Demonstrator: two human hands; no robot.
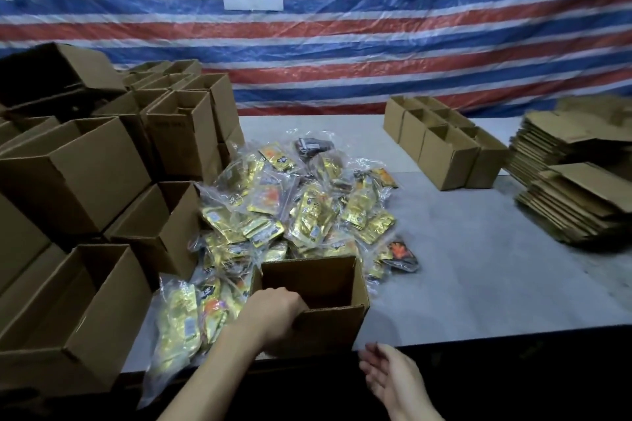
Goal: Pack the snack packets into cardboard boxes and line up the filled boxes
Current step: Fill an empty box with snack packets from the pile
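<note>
The left hand (273, 314) grips a small open brown cardboard box (330, 326) by its rim; the right hand (390, 376) hangs loose, holding nothing.
Seen from the head camera, the left fingers curl over the box's near-left corner and down inside it. The right hand sits just right of and below that grip, off the edge of the grey table (478, 267), its fingers relaxed and spread. Just beyond the grip, against the box's far and left walls, lies a heap of gold and black snack packets in clear bags (294, 212). Left of the grip stand stacked open cardboard cartons (85, 178). Well to its right are a double row of small open boxes (444, 150) and a pile of flattened cardboard sheets (574, 195).
</note>
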